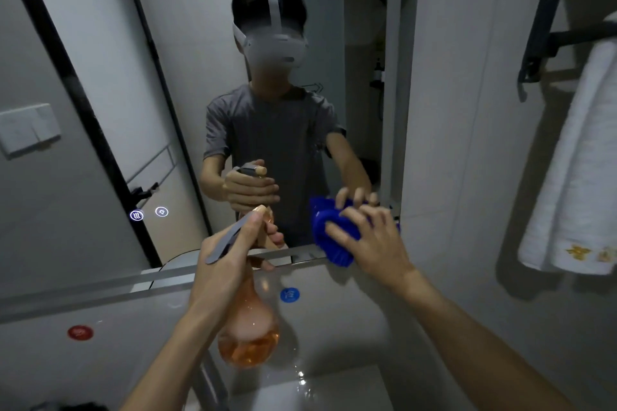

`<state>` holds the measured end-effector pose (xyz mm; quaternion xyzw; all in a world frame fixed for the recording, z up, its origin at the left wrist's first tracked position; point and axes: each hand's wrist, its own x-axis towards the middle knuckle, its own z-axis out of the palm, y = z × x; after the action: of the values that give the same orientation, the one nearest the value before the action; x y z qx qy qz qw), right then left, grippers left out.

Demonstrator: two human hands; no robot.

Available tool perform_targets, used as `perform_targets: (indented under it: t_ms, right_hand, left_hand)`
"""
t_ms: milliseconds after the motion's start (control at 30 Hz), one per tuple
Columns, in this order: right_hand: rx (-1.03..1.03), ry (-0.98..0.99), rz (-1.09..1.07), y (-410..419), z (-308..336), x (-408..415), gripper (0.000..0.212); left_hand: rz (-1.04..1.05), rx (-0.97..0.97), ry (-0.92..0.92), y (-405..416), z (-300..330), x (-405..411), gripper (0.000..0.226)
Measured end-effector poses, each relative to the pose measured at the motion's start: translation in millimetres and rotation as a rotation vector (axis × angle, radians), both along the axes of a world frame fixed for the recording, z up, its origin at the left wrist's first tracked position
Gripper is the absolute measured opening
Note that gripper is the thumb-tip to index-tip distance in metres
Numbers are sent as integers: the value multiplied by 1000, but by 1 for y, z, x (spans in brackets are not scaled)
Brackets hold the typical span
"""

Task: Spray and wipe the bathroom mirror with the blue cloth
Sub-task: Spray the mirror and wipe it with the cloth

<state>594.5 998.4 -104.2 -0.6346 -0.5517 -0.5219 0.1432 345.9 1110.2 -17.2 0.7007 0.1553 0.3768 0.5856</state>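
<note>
The bathroom mirror fills the wall ahead and reflects a person in a grey shirt. My left hand grips the neck and grey trigger of an orange spray bottle, its nozzle close to the glass near the mirror's lower edge. My right hand presses the bunched blue cloth against the mirror's lower right corner, fingers curled over the cloth. Part of the cloth is hidden under my fingers.
A white towel hangs from a dark rack on the right wall. A grey ledge runs below the mirror, with a red sticker and a blue sticker. The sink lies below. A wall switch sits at left.
</note>
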Motion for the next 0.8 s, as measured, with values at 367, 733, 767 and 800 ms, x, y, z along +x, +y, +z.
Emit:
perform_targets:
  t_ms: [367,733,767,800]
  right_hand:
    - [713,331,-143,-5,129,25,55]
    - [27,95,-123,-18,-29,1,101]
    - [46,110,-92,-17,-11,1,95]
    - [102,148,-68,-15,11,1,88]
  left_hand:
    - [-3,-36,-52,-12,13,13,38]
    - [-6,-44,-14,-3,3,19,42]
    - [-1,-51,-13,-3,2,17,44]
    - [6,-53,-16,-1,1,15,45]
